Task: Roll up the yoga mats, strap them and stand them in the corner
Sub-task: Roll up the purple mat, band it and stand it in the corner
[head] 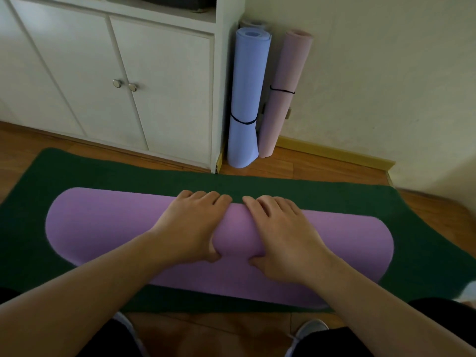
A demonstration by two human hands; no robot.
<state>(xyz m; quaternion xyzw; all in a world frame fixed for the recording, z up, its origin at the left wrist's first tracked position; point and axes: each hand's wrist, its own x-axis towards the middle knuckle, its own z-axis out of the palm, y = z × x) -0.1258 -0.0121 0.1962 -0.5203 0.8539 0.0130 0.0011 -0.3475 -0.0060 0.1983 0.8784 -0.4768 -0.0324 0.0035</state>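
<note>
Purple roll (103, 228) is grasped by left hand (190, 225) and right hand (280, 240); if released unstrapped, roll may spring loose

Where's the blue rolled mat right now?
In the head view, upper middle: the blue rolled mat stands upright in the corner between the white cabinet and the pink rolled mat.

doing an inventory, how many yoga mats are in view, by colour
purple mat, rolled, under both hands: 1
green mat, flat on the floor: 1
blue mat, standing, strapped: 1
pink mat, standing, strapped: 1
pale roll behind the blue one, mostly hidden: 1
total: 5
</note>
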